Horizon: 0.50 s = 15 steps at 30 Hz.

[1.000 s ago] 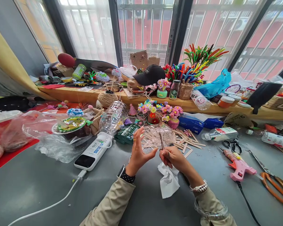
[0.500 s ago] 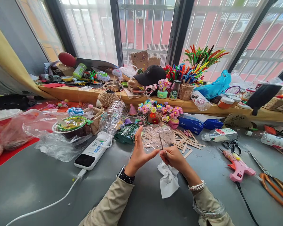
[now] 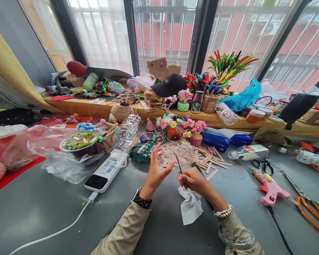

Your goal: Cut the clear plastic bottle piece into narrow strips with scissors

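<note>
My right hand [image 3: 194,179] is closed around a thin dark pointed tool [image 3: 178,165] whose tip sticks up and to the left. My left hand [image 3: 156,170] is raised beside it with fingers spread and apart, holding nothing, its thumb close to the tool. A crumpled white tissue [image 3: 190,207] lies on the grey table [image 3: 42,209] under my right wrist. Just beyond my hands lies a clear plastic bottle piece [image 3: 179,151] on a pile of wooden craft sticks [image 3: 210,161].
A white power bank [image 3: 106,171] with its cable lies to the left near plastic bags [image 3: 55,152]. A pink glue gun [image 3: 269,189], scissors [image 3: 263,164] and orange-handled pliers [image 3: 309,209] lie on the right. Small flower pots [image 3: 194,132], twine [image 3: 121,110] and pipe cleaners [image 3: 223,71] crowd the back ledge.
My left hand's fingers have spread and its thumb has drawn away from my right hand. The tool's tip has tilted leftward and my right hand has dropped slightly.
</note>
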Motion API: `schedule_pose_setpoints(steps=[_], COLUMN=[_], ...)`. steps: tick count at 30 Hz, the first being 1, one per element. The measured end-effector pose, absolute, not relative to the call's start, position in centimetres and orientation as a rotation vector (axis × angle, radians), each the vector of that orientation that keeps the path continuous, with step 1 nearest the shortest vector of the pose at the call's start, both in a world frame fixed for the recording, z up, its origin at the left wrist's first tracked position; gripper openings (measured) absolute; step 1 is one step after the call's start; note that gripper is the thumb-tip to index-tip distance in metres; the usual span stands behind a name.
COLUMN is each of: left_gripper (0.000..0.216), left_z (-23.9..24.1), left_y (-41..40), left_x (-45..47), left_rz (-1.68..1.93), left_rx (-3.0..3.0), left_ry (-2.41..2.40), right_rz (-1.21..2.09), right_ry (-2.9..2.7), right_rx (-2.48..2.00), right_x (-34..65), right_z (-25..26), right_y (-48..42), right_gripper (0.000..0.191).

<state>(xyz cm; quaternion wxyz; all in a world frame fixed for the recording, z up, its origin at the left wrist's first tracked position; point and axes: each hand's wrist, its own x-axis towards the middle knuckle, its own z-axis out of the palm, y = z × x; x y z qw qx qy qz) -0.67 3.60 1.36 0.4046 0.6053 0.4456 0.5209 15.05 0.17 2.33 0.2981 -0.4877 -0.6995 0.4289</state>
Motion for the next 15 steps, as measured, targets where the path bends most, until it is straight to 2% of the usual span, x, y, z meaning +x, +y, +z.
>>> schedule_pose_setpoints(steps=[6, 15], left_gripper=[0.070, 0.073], left_z=[1.44, 1.50], left_y=[3.30, 3.01], left_x=[-0.34, -0.20], left_rz=[1.335, 1.311], left_rx=[1.496, 1.402], left_ry=[1.107, 1.118], right_rz=[1.180, 1.317], right_ry=[-1.833, -1.775], right_rx=[-1.280, -1.258], right_x=[14.60, 14.77], right_z=[2.79, 2.32], right_y=[-0.03, -0.02], right_gripper=[0.068, 0.067])
